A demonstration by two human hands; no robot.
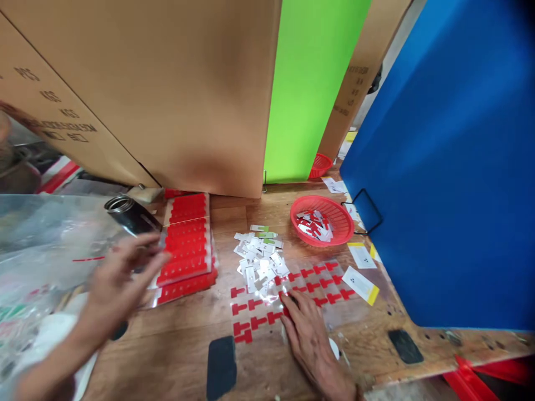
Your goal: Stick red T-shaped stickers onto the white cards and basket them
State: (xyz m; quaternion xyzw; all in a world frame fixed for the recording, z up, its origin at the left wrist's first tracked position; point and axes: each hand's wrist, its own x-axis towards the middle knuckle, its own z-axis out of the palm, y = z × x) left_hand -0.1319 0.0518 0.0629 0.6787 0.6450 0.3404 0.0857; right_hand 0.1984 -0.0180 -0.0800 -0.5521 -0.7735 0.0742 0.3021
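My left hand (pixel 121 273) is smeared by motion, raised beside the stack of red sticker sheets (pixel 186 239); what its fingers hold, if anything, cannot be made out. Fingers spread, my right hand (pixel 307 326) rests on a clear sheet with red T-shaped stickers (pixel 258 322). Small white and metallic pieces (pixel 259 256) lie in a loose pile over that sheet's upper edge, a few with green parts. Behind the sheet, a red plastic basket (pixel 345 223) holds red and white pieces.
A black bottle (pixel 134 217) stands open at the left beside plastic bags (pixel 54 234). Cardboard (pixel 200 100), a green panel (pixel 309 83) and a blue panel (pixel 460 167) rise behind and right. White-and-yellow cards (pixel 359 283) and dark pads (pixel 221 367) lie on the wooden table (pixel 163 356).
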